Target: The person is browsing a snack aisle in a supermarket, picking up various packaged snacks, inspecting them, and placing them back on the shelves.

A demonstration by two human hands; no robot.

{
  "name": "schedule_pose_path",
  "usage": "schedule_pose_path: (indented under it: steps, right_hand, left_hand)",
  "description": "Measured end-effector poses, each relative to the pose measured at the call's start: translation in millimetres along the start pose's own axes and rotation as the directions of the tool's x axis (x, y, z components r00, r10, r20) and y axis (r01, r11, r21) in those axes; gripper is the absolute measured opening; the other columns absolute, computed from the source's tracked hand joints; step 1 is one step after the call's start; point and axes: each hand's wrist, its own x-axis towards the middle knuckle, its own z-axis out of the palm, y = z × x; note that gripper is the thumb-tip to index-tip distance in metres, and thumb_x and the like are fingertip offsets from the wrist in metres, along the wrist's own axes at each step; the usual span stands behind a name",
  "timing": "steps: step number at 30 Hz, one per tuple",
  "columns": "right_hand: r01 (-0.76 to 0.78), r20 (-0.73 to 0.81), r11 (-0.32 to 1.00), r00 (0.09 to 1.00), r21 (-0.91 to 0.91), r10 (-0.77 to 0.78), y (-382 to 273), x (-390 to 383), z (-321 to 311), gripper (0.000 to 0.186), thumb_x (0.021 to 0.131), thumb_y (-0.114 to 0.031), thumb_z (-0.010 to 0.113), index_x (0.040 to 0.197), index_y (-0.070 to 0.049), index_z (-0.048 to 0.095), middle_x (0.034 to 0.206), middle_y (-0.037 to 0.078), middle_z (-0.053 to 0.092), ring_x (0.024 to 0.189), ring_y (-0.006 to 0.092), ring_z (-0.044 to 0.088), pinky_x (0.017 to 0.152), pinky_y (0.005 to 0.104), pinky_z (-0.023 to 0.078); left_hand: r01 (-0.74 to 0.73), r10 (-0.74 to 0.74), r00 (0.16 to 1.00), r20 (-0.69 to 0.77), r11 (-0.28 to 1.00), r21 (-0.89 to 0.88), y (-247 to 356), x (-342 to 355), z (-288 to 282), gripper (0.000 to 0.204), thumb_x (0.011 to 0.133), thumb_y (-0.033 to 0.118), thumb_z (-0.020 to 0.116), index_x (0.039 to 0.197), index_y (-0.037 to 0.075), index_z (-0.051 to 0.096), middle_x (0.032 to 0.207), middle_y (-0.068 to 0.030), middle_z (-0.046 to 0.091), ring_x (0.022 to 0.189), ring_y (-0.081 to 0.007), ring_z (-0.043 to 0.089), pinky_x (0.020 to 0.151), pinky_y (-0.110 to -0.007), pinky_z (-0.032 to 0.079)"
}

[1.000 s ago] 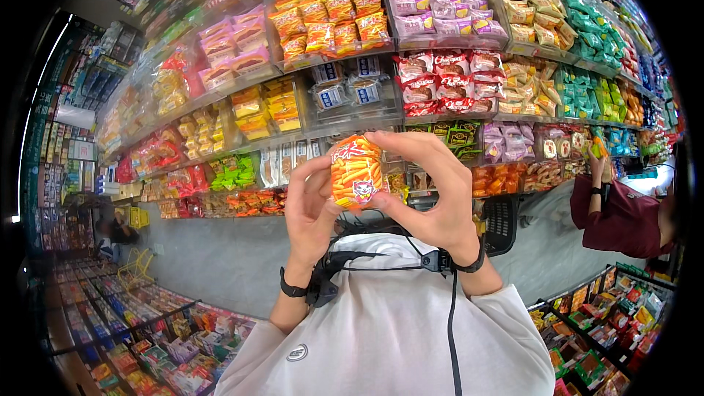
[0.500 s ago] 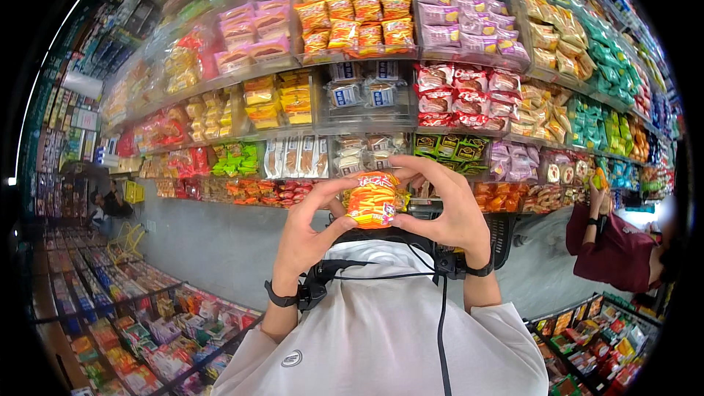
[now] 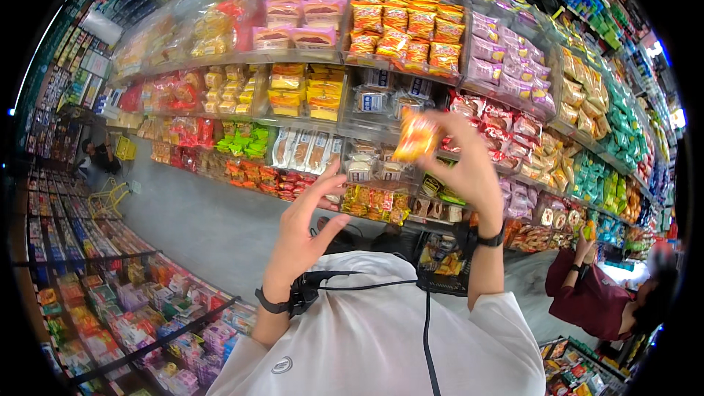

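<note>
My right hand (image 3: 469, 165) grips an orange-and-yellow snack packet (image 3: 416, 136) between thumb and fingers, raised in front of the shelves and smeared by motion. Nothing is in my left hand (image 3: 306, 224); its fingers are apart, lower and to the left, in front of the bottom shelf rows. Similar orange packets (image 3: 418, 18) fill a clear bin on the upper shelf. Behind the held packet is a bin with blue-and-white labelled packs (image 3: 369, 99), and red packets (image 3: 499, 121) lie to its right.
A black basket (image 3: 442, 253) with some packets inside is by my right forearm. Another person in a maroon shirt (image 3: 594, 293) stands at the right, reaching to the shelves. Low racks of packaged goods (image 3: 139, 301) stand at the lower left. A yellow stool (image 3: 110, 198) is on the grey floor.
My left hand has let go of the packet and moved down and left. The right hand has lifted the packet up and right toward the shelves. The view has turned.
</note>
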Motion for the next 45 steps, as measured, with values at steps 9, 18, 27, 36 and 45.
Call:
schedule_pose_path:
  steps: [9, 18, 27, 36, 45]
  right_hand:
    - [0.011, -0.244, 0.933, 0.964, -0.359, -0.105, 172, 164, 14, 0.062, 0.087, -0.023, 0.089, 0.144, -0.01, 0.069, 0.128, 0.016, 0.068, 0.109, 0.0331, 0.07, 0.098, 0.0453, 0.057]
    - [-0.013, -0.216, 0.897, 0.972, -0.441, -0.092, 159, 177, 51, 0.033, 0.092, -0.024, 0.08, 0.122, -0.01, 0.079, 0.118, 0.019, 0.067, 0.113, 0.0383, 0.069, 0.101, 0.047, 0.056]
    - [0.043, -0.096, 0.866, 0.99, -0.497, -0.105, 138, 207, 100, 0.028, 0.102, -0.016, 0.063, 0.117, -0.01, 0.085, 0.114, 0.019, 0.075, 0.113, 0.0386, 0.072, 0.101, 0.049, 0.057]
    - [0.058, -0.139, 0.834, 0.977, -0.548, -0.159, 110, 203, 132, 0.027, 0.1, -0.012, 0.067, 0.12, -0.007, 0.084, 0.122, 0.019, 0.072, 0.119, 0.04, 0.068, 0.106, 0.0499, 0.054]
    - [-0.222, -0.42, 0.841, 0.907, -0.493, -0.007, 116, 189, 118, 0.031, 0.103, -0.024, 0.065, 0.119, -0.002, 0.081, 0.124, 0.02, 0.075, 0.116, 0.0432, 0.069, 0.104, 0.0504, 0.054]
  left_hand:
    - [0.035, -0.041, 0.991, -0.124, 0.998, -0.048, -15, -33, -48, 0.046, 0.101, 0.004, 0.07, 0.146, 0.0, 0.064, 0.163, -0.0169, 0.061, 0.122, -0.0238, 0.074, 0.101, -0.038, 0.057]
    - [-0.003, -0.017, 0.949, -0.314, 0.998, -0.064, -45, -68, -109, 0.038, 0.105, 0.008, 0.068, 0.142, -0.002, 0.067, 0.16, -0.0194, 0.063, 0.118, -0.0236, 0.075, 0.1, -0.037, 0.058]
    - [-0.004, -0.032, 0.948, -0.316, 0.994, -0.111, -70, -81, -150, 0.034, 0.108, 0.011, 0.067, 0.139, -0.003, 0.068, 0.153, -0.0163, 0.068, 0.115, -0.0232, 0.076, 0.099, -0.037, 0.058]
    - [0.026, -0.087, 0.895, -0.438, 0.989, -0.144, -115, -117, -196, 0.032, 0.106, 0.005, 0.066, 0.138, -0.002, 0.069, 0.149, -0.0169, 0.071, 0.115, -0.0235, 0.075, 0.099, -0.036, 0.058]
    - [0.11, -0.16, 0.885, -0.437, 0.984, -0.139, -145, -133, -247, 0.034, 0.106, 0.005, 0.063, 0.139, -0.001, 0.069, 0.145, -0.0151, 0.073, 0.117, -0.0234, 0.075, 0.099, -0.036, 0.057]
